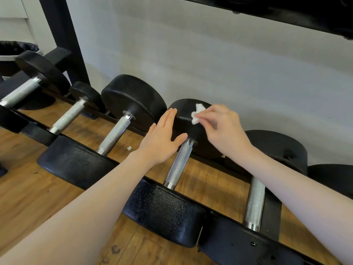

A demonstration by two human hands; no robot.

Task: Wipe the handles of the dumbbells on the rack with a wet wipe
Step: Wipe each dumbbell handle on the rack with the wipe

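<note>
Head view. I have five dumbbells lying across the rack (271,211), their knurled steel handles running from roughly 7 to 1 o'clock. My right hand (223,129), at 1 o'clock from frame centre, pinches a small crumpled wet wipe (196,114) between thumb and fingers (205,116); the wipe sits against the far head of the fourth dumbbell (191,121), not on its handle (179,163). My left hand (162,138) lies flat and released, fingers straight, resting against the left side of that same far head, thumb near the handle's upper collar.

Judgement: the step in hand is the fourth handle, with the wipe not yet on the steel. The next move calls for bringing the wipe down toward 6 o'clock, wrapping it around the knurling and running it along its length. The handle at 4 o'clock (255,203) would follow. A white scrap (129,148) lies on the wooden floor (28,188) under the rack.
</note>
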